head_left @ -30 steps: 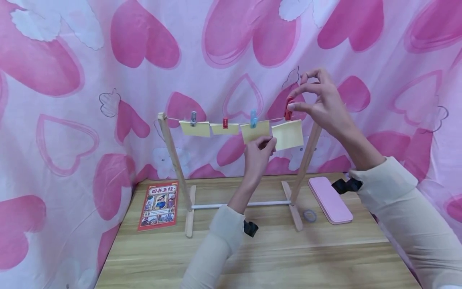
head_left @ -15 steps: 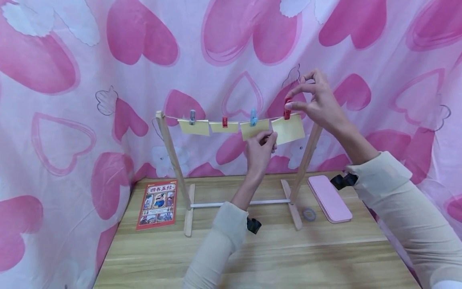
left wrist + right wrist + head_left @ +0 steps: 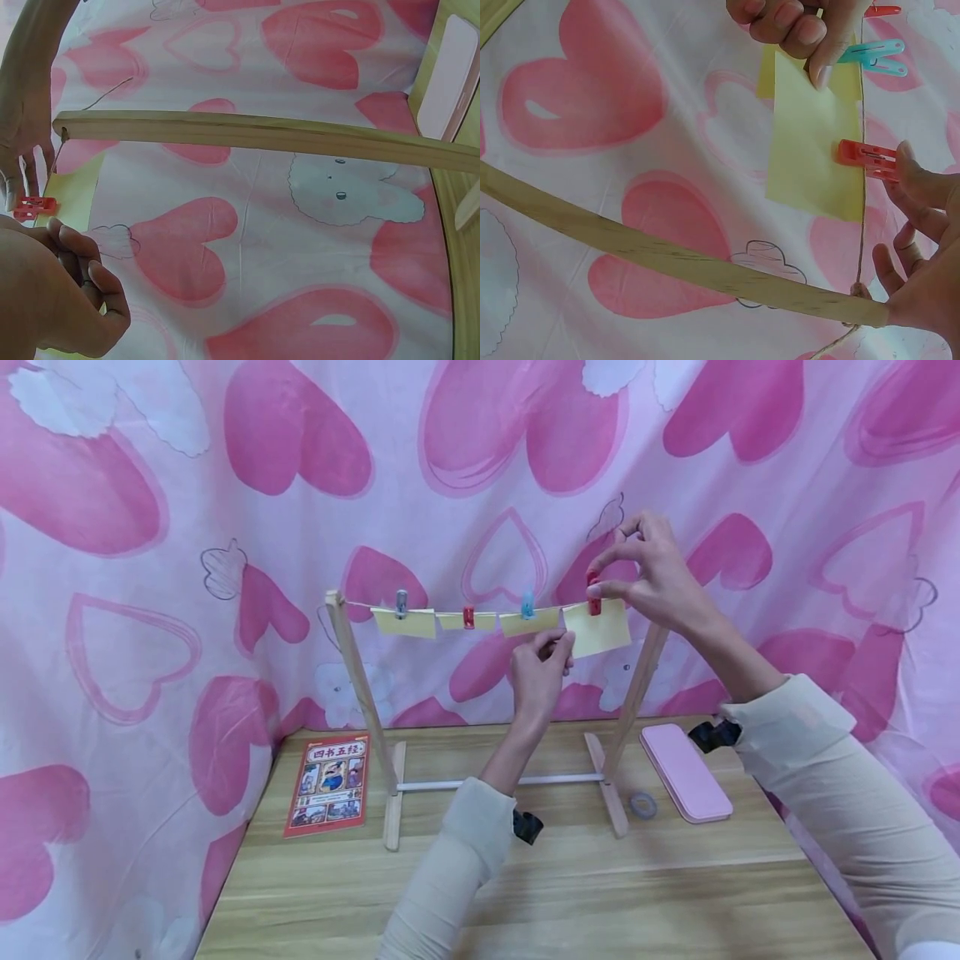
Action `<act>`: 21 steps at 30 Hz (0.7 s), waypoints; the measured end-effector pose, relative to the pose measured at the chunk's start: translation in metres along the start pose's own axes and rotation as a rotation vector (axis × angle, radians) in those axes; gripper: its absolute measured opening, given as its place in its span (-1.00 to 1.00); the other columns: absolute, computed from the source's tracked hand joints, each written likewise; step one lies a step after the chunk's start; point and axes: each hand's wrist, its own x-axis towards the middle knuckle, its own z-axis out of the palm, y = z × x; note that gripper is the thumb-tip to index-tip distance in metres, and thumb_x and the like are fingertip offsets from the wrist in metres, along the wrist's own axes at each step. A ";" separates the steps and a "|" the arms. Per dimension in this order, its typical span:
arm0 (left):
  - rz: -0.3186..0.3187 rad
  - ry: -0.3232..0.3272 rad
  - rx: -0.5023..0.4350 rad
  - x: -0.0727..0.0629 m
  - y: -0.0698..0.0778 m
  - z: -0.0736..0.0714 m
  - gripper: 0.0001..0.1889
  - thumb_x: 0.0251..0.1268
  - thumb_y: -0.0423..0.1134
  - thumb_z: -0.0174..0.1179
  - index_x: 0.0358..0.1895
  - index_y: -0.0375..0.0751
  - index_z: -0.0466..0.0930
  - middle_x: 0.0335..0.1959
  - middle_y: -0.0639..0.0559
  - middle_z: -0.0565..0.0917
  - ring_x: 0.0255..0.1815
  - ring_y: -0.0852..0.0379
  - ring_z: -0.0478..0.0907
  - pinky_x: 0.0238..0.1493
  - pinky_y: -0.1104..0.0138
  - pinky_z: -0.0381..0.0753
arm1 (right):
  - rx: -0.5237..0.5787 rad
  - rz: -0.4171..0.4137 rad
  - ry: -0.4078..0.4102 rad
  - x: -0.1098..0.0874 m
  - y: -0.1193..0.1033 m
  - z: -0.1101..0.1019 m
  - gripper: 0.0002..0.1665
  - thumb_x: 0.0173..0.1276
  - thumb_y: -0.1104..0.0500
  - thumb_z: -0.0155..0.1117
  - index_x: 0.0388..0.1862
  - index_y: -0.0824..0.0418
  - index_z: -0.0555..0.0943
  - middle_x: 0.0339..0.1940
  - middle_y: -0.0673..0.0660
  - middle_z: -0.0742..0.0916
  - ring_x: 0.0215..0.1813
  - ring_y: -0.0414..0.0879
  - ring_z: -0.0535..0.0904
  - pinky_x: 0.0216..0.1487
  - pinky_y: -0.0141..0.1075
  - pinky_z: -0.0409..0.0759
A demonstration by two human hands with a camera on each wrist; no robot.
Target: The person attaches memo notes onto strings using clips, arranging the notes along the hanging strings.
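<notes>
A string (image 3: pixel 862 247) runs between two wooden posts, with several yellow paper notes along it. My left hand (image 3: pixel 537 675) pinches the lower left corner of the rightmost yellow note (image 3: pixel 817 142) between thumb and fingers. My right hand (image 3: pixel 660 572) pinches the handle end of a red clothespin (image 3: pixel 866 159) between thumb and index finger. That clothespin sits over the string and the note's upper edge. To the left, a light blue clothespin (image 3: pixel 527 605), another red clothespin (image 3: pixel 468 617) and a grey clothespin (image 3: pixel 401 604) hold the other notes on the string.
The wooden stand (image 3: pixel 360 693) rises from the table (image 3: pixel 525 893), a white rod (image 3: pixel 558 780) joining its feet. A red booklet (image 3: pixel 328 785) lies left of it. On the right are a grey ring (image 3: pixel 642 806) and a pink case (image 3: pixel 684 774). A heart-patterned curtain (image 3: pixel 300 427) hangs behind.
Both hands have raised the rightmost note up to the string. My right hand has come down slightly and leftward, bringing the red clothespin from above the note onto its top edge.
</notes>
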 end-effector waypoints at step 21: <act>-0.097 -0.114 -0.001 -0.026 -0.034 -0.032 -0.73 0.68 -0.29 0.24 0.21 -0.39 0.74 -0.38 0.03 0.70 -0.37 0.24 0.60 -0.31 0.52 0.62 | -0.061 -0.007 -0.049 -0.010 0.001 -0.006 -0.56 0.30 0.32 0.66 0.12 0.44 0.78 0.36 0.37 0.54 0.54 0.31 0.27 0.53 0.35 0.26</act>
